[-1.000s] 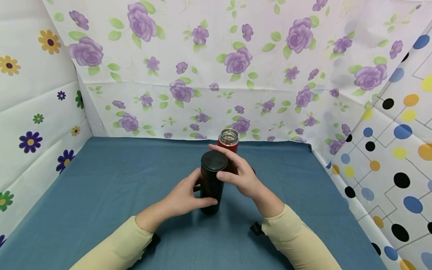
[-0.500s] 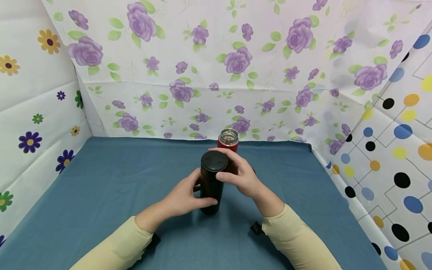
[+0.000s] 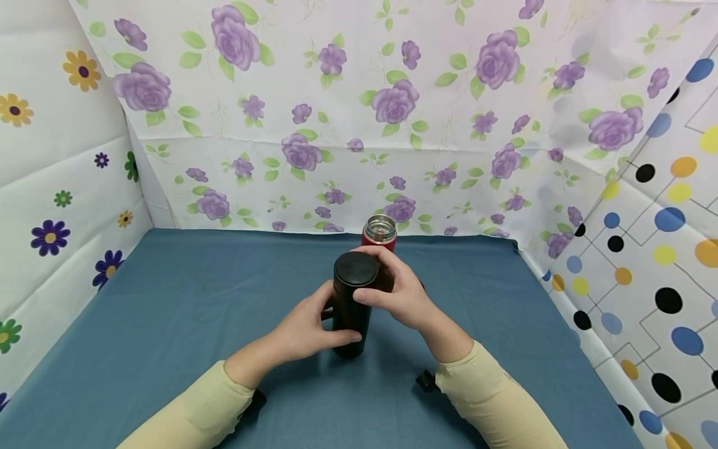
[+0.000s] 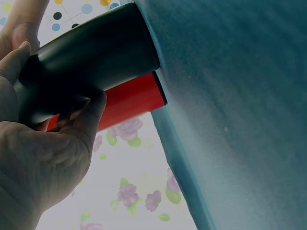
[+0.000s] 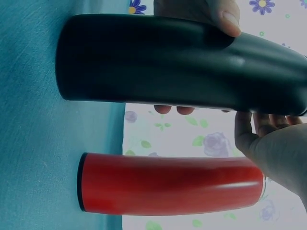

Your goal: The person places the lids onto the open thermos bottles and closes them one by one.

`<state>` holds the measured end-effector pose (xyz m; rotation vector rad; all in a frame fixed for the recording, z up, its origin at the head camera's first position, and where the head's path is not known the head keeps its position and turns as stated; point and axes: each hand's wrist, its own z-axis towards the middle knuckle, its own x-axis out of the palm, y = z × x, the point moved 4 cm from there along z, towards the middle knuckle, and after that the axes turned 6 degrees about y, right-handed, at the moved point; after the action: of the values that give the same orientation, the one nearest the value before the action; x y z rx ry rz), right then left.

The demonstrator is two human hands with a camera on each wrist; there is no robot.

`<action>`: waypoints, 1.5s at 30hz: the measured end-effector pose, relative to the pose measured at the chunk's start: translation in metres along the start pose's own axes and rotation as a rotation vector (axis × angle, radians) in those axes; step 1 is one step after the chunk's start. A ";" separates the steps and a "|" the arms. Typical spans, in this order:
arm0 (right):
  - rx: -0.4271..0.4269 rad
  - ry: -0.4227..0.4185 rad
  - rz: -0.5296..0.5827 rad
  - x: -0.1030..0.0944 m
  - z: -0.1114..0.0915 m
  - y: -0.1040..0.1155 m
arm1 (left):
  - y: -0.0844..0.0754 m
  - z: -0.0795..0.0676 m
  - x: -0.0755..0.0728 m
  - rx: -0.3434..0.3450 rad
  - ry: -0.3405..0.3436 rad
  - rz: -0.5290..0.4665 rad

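Observation:
A tall black thermos bottle (image 3: 351, 312) with a flat black lid (image 3: 356, 268) stands upright on the blue cloth. My left hand (image 3: 300, 324) grips its lower body, thumb across the front. Higher up, my right hand (image 3: 405, 298) curls round the top, with the thumb just below the lid's rim and the fingers behind. In the right wrist view, fingertips of both hands show along one side of the black bottle (image 5: 144, 62). Behind it stands a red thermos bottle (image 5: 168, 184), whose bare metal neck (image 3: 380, 228) is uncovered at the top; my right hand partly hides it in the head view.
Blue cloth (image 3: 196, 299) covers the table up to a white floral curtain (image 3: 336, 125) at the back. Patterned sheets hang at the left (image 3: 56, 187) and right (image 3: 645, 262). Small black pieces (image 3: 427, 380) show beside both sleeves.
My right thumb has slid slightly left across the bottle below the lid, and the right fingers have drawn in behind it. The left hand and both bottles stay in place.

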<state>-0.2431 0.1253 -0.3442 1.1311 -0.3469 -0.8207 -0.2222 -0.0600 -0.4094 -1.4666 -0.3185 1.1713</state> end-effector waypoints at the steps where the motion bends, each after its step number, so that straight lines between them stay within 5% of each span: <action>1: 0.001 -0.004 -0.004 0.000 0.000 0.000 | 0.000 0.000 0.000 0.002 0.000 -0.001; 29: 0.013 -0.053 -0.011 0.005 0.000 -0.002 | -0.002 0.000 0.001 0.002 -0.006 0.009; 45: -0.025 0.084 0.057 -0.003 0.000 -0.005 | 0.000 0.000 0.000 -0.008 -0.006 0.010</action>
<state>-0.2470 0.1265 -0.3481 1.1238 -0.2967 -0.7233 -0.2220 -0.0597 -0.4095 -1.4732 -0.3201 1.1835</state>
